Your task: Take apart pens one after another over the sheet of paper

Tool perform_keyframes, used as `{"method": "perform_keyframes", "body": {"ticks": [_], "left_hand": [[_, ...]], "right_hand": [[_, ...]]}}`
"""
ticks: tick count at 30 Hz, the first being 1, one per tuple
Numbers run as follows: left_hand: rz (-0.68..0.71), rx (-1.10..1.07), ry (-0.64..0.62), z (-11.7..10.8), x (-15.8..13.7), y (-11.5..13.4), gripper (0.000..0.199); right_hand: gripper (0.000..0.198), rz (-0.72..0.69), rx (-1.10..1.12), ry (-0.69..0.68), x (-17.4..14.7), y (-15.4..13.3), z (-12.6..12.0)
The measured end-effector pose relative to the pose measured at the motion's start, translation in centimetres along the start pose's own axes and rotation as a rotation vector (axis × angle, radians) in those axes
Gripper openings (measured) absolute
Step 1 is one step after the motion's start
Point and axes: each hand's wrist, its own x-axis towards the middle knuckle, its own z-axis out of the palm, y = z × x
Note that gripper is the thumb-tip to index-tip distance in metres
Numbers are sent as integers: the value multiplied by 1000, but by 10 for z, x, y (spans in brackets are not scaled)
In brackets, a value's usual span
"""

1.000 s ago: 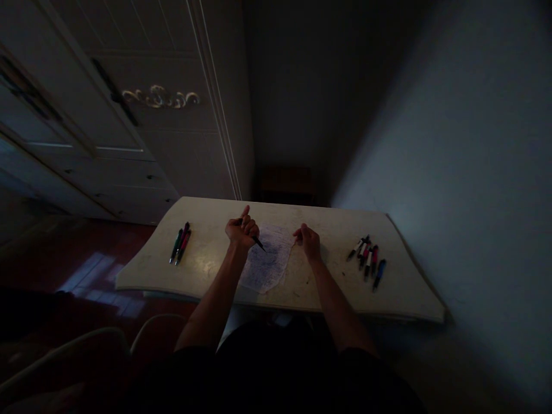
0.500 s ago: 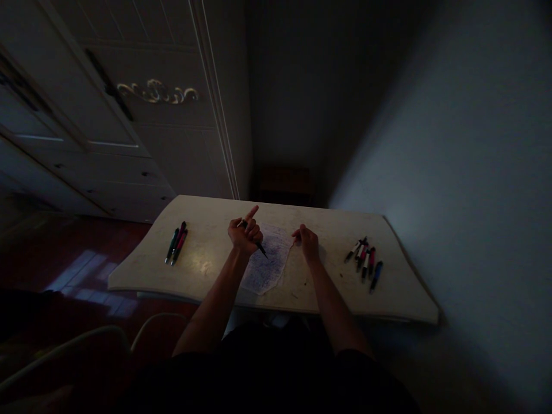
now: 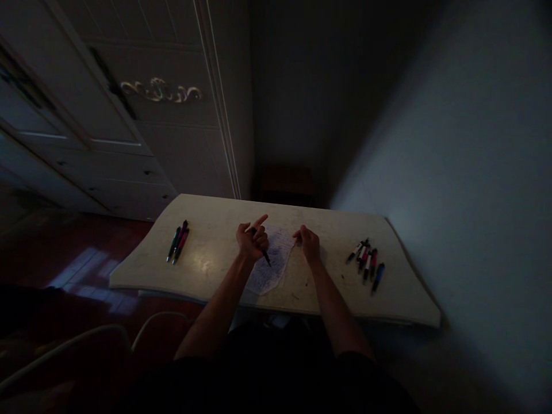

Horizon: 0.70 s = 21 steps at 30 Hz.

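Observation:
My left hand point(image 3: 251, 242) is closed around a dark pen point(image 3: 267, 259), its index finger pointing out. The pen slants down with its tip over a pale sheet point(image 3: 276, 273) marked all over in blue-purple. Across from it, my right hand point(image 3: 309, 244) pinches the sheet's right edge, which looks drawn up to the fingertips. The lower left of the sheet is partly covered by my left hand and forearm.
Three pens point(image 3: 178, 244) lie at the left of the white table point(image 3: 142, 267). Several more pens point(image 3: 366, 260) lie in a loose group at the right. A wardrobe point(image 3: 181, 149) stands beyond the table, and a wall point(image 3: 483, 190) runs along the right.
My left hand has shifted slightly right and toward me, with the pen still in it. My right hand keeps its place at the sheet's edge. The whole view has moved a little.

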Motion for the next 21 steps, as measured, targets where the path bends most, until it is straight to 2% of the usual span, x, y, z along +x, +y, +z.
{"method": "perform_keyframes", "body": {"ticks": [6, 13, 18, 21], "left_hand": [[-13, 25, 57, 2, 1, -1, 26], [-10, 24, 54, -4, 2, -1, 28], [-47, 22, 4, -5, 1, 0, 42], [-39, 8, -2, -6, 3, -1, 32]], "right_hand": [[63, 26, 8, -17, 0, -1, 0], [62, 4, 28, -30, 0, -1, 1], [63, 11, 8, -26, 0, -1, 0], [63, 10, 3, -31, 0, -1, 0]]}}
